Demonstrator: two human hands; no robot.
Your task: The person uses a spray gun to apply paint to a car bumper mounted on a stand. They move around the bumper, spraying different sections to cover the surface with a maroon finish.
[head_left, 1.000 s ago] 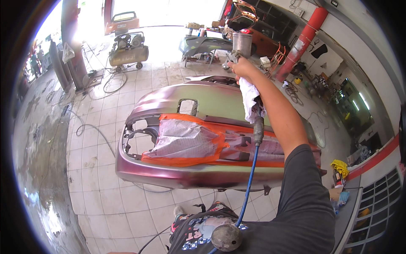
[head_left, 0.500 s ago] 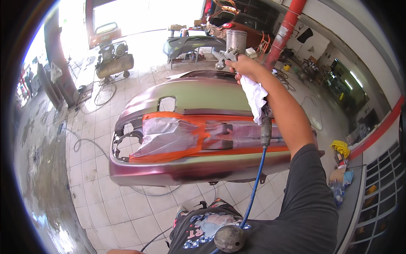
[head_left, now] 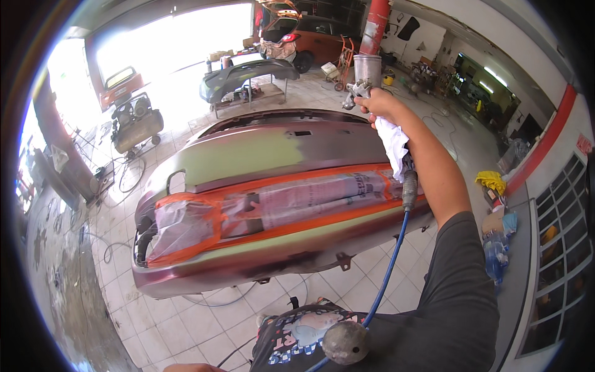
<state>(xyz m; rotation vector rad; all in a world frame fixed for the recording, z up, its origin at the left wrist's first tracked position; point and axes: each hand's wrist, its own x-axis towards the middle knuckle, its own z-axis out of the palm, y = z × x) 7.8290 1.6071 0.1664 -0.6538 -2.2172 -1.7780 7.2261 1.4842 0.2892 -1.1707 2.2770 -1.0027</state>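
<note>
View via head cam: from my remote post I see the R hand point(head_left: 381, 104) wrapped round 1 spray gun point(head_left: 356, 94), fingers folded about its handle; whether a finger presses the trigger I can't tell. The gun is raised toward the far R end of 1 car bumper point(head_left: 232, 164), and apart from it. A metal cup point(head_left: 368, 71) stands nearly upright atop the gun. A white cloth point(head_left: 392, 146) hangs just below the hand, partly hiding the handle; beneath it, a hose coupling point(head_left: 409, 189) joins a blue hose point(head_left: 389, 266), which runs down in front of the person's dark shirt point(head_left: 458, 285). Of the L arm I get only a sliver of skin point(head_left: 189, 368) at the lower edge; the L hand's state I can't tell.

The bumper lies lengthwise, ctr. of view, w/ green & maroon areas; its middle band is covered by a masking sheet point(head_left: 322, 192) edged w/ orange tape point(head_left: 217, 224). Background, L: air compressor point(head_left: 137, 127). Far ctr.: dark panel point(head_left: 248, 75) on a stand, near an orange car point(head_left: 331, 46).
</note>
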